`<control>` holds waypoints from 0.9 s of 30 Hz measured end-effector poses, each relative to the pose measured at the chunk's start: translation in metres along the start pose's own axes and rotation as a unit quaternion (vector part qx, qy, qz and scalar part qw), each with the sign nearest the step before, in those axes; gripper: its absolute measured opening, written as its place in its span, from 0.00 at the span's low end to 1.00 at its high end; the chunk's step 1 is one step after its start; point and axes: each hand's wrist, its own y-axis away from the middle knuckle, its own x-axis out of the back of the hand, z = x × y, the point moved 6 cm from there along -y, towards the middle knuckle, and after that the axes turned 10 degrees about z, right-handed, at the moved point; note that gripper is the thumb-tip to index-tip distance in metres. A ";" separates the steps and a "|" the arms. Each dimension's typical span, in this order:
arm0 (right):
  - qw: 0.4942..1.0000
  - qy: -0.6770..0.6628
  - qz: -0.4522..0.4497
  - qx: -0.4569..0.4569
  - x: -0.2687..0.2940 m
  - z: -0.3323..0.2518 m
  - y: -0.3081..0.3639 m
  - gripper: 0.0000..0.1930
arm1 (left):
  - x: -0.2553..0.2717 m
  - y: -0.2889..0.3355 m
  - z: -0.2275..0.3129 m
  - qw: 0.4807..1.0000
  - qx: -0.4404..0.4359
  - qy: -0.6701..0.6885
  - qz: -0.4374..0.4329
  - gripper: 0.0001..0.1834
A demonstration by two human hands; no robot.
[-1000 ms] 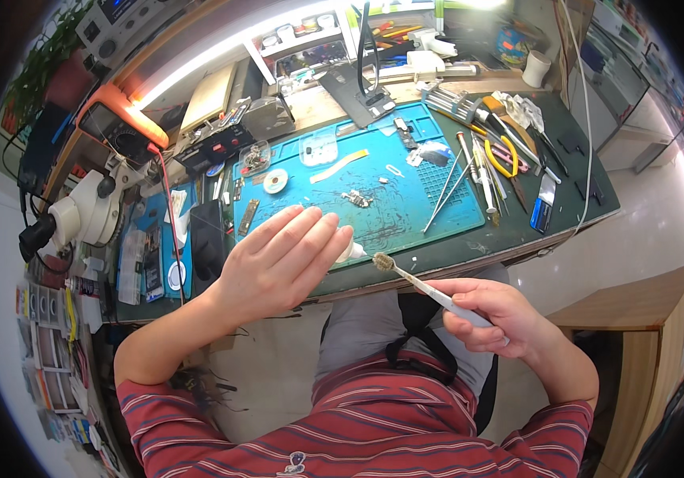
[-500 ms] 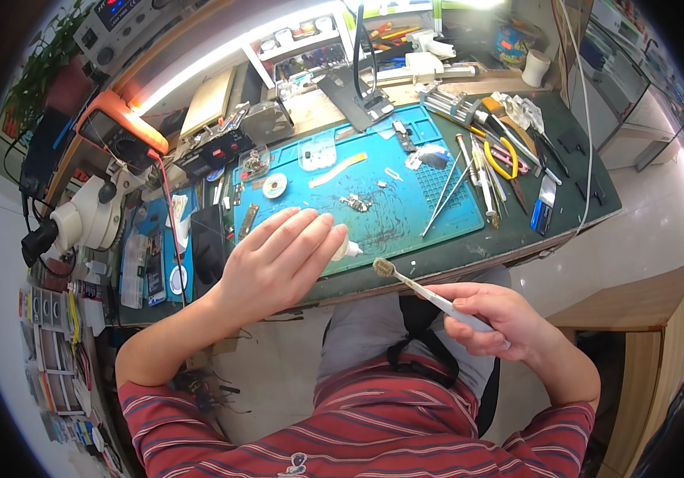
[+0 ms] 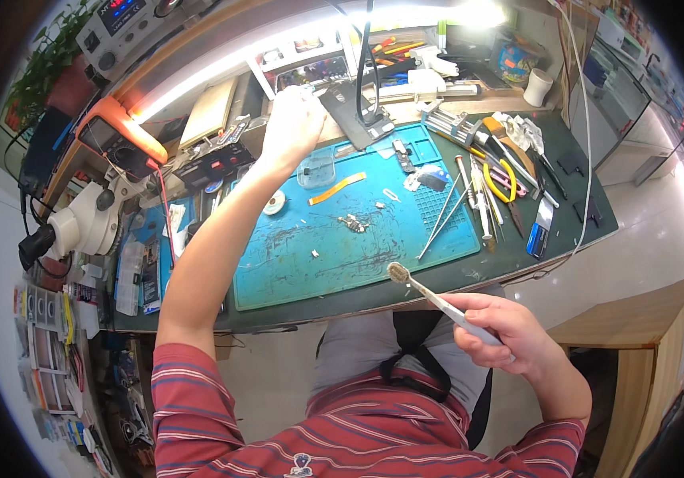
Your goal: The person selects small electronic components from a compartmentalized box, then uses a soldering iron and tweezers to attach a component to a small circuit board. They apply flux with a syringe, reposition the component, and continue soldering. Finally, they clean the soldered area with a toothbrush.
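My right hand [image 3: 505, 331] is closed round the pale handle of a toothbrush [image 3: 457, 312], its worn, brownish bristles held up over the near edge of the bench. My left arm reaches far across the bench, and my left hand [image 3: 292, 127] is up by the back shelf with its fingers curled. What those fingers hold is washed out by the light. On the blue mat [image 3: 302, 279] lie a small metal part [image 3: 351, 223], an orange flex cable [image 3: 338, 189] and a pair of tweezers [image 3: 442, 219]. Close to my left wrist is a clear plastic box [image 3: 315, 170].
Yellow-handled pliers [image 3: 503, 182] and several slim tools lie right of the mat. An orange multimeter [image 3: 121, 139] and a white microscope part [image 3: 83, 223] stand at the left. A dark flat panel [image 3: 350, 115] leans at the back, with a black cable hanging in front.
My left hand has moved from the mat's near edge, where a white-tipped bottle showed beneath it, to the back shelf. The toothbrush has shifted slightly right and nearer.
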 end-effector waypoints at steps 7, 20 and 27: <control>0.998 -0.011 0.046 0.035 0.019 -0.003 0.009 0.28 | -0.074 0.018 -0.035 0.991 -0.063 -0.115 0.028 0.10; 0.593 0.618 0.189 0.480 -0.039 -0.022 -0.027 0.20 | 0.122 0.177 0.068 0.995 -0.047 0.064 -0.066 0.13; 0.537 0.661 0.180 0.492 -0.081 -0.010 -0.065 0.24 | 0.115 0.216 0.069 0.990 -0.030 0.043 -0.129 0.26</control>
